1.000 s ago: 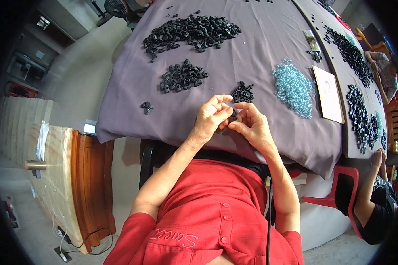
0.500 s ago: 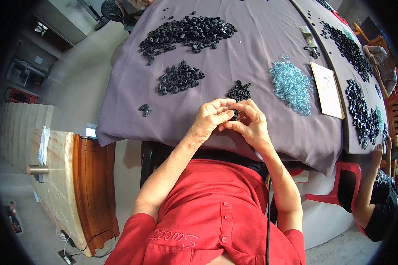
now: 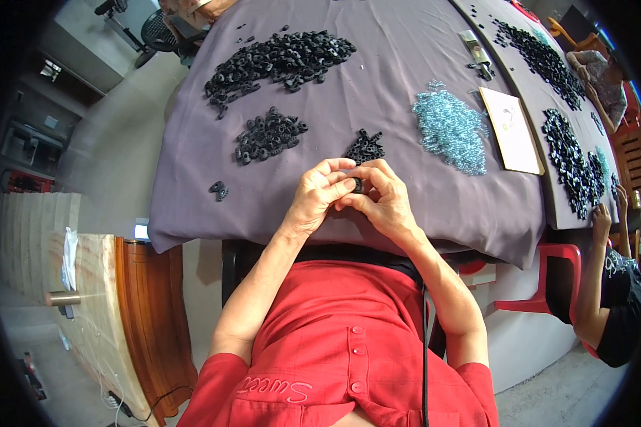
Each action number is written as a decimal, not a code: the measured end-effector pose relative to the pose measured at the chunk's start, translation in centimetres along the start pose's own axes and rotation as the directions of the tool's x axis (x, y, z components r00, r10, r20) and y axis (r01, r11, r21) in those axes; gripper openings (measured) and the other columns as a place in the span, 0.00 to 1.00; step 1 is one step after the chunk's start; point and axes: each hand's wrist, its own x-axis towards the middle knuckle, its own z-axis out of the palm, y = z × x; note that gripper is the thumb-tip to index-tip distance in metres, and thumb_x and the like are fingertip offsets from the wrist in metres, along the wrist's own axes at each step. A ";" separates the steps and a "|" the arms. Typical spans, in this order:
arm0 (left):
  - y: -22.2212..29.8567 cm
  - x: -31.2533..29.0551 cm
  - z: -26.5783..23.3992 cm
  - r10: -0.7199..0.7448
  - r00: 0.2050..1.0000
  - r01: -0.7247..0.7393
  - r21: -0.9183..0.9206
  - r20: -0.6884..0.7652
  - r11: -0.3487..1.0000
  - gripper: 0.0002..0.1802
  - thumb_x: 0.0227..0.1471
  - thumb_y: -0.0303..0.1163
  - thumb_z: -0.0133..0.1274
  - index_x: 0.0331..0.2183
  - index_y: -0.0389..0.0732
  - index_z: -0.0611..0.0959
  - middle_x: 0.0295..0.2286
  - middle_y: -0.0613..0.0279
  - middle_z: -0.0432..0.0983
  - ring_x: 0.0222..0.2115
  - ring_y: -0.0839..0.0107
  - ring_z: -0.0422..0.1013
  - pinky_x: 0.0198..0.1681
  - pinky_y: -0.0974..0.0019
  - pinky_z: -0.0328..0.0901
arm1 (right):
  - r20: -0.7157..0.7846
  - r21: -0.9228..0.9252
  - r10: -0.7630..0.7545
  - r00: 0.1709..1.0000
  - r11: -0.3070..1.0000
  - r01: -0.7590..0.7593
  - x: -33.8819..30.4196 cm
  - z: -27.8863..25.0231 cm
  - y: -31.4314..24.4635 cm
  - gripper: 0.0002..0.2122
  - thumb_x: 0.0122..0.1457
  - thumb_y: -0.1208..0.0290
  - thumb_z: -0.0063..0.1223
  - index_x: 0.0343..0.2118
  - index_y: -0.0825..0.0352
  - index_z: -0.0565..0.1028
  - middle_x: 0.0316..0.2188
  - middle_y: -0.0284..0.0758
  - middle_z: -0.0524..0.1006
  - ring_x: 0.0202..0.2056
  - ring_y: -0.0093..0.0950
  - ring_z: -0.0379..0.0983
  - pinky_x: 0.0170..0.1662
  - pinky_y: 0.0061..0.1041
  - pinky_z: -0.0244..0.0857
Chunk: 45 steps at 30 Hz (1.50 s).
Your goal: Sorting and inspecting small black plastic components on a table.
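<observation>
Both my hands meet at the near edge of the cloth-covered table (image 3: 278,210), closed around one small black ribbed plastic part (image 3: 357,186). My left hand (image 3: 319,193) pinches it from the left between thumb and fingers. From the other side my right hand (image 3: 381,198) grips it, with curled fingers covering much of the part. Just beyond my fingertips lies a little pile of black tube-like pieces (image 3: 365,146). Farther left is a heap of black ribbed parts (image 3: 271,135), and a couple of joined ones (image 3: 219,191) lie apart near the left edge.
A large black heap (image 3: 285,60) spreads at the far left. Right of my hands are clear-blue springs (image 3: 449,132), a white board (image 3: 511,130) and a tube (image 3: 475,48). Other people work by the right-hand table, near a red chair (image 3: 548,281). A wooden cabinet (image 3: 153,306) stands left.
The whole view has shifted a little, so the table's things sit farther left. My hands keep their grip on the black part, their pose almost the same.
</observation>
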 end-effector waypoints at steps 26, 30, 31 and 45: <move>-1.1 -0.1 -1.1 0.057 0.998 -0.058 -0.047 -0.023 0.997 0.08 0.54 0.27 0.50 0.38 0.38 0.75 0.28 0.58 0.77 0.21 0.81 0.69 0.22 0.78 0.63 | -0.086 -0.642 -0.118 0.989 0.766 0.036 1.0 -9.2 3.8 0.06 0.45 0.80 0.54 0.28 0.66 0.75 0.29 0.36 0.72 0.35 0.38 0.66 0.40 0.34 0.60; -1.2 0.0 -1.1 0.058 0.998 -0.059 -0.057 -0.013 0.997 0.08 0.54 0.27 0.50 0.38 0.38 0.75 0.28 0.58 0.77 0.21 0.81 0.69 0.22 0.78 0.63 | -0.139 -0.742 -0.132 0.982 0.671 -0.015 0.5 -10.5 4.0 0.04 0.45 0.77 0.55 0.26 0.64 0.75 0.27 0.34 0.71 0.33 0.36 0.65 0.39 0.33 0.58; -1.1 0.0 -1.1 0.059 0.998 -0.059 -0.049 -0.013 0.997 0.08 0.54 0.27 0.50 0.38 0.38 0.75 0.28 0.59 0.77 0.21 0.81 0.69 0.22 0.78 0.63 | -0.138 -0.743 -0.131 0.982 0.669 -0.015 0.5 -10.6 4.0 0.04 0.45 0.77 0.55 0.26 0.64 0.75 0.27 0.34 0.71 0.33 0.36 0.65 0.39 0.33 0.58; -1.1 -0.6 -0.4 0.111 0.994 -0.111 0.030 -0.017 0.993 0.06 0.54 0.26 0.50 0.36 0.40 0.77 0.28 0.60 0.77 0.19 0.82 0.66 0.22 0.78 0.62 | -0.033 -0.862 -0.214 0.976 0.500 0.080 2.5 -6.4 3.1 0.03 0.47 0.74 0.50 0.25 0.61 0.74 0.29 0.34 0.69 0.36 0.35 0.63 0.40 0.35 0.55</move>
